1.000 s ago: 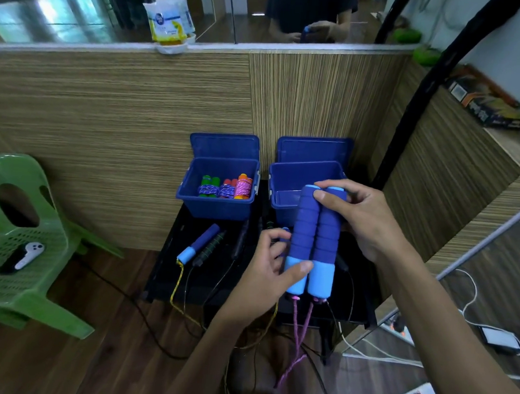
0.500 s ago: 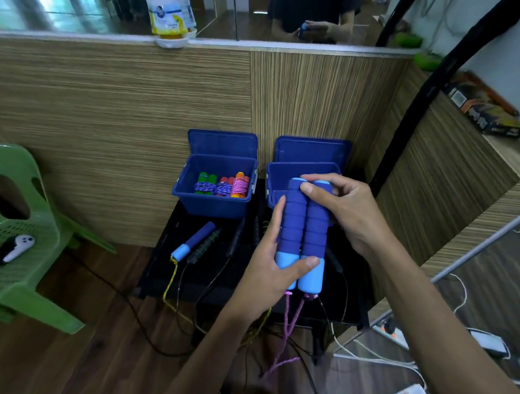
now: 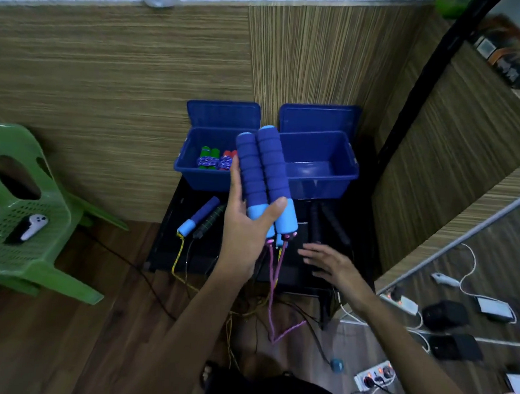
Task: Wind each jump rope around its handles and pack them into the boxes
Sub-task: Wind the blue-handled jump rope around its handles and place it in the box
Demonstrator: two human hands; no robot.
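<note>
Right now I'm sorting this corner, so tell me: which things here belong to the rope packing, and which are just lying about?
Part of the job:
- blue-handled jump rope, held by the left hand
- left box with wound ropes
- right box
- loose ropes on the black table

Lying about:
- green chair
- white controller
- power strip

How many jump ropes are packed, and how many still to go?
Done: two wound ropes lie in the left box; the right box looks empty. In hand: the left hand holds the blue handles, pink rope unwound. Left: more ropes on the table.
</note>
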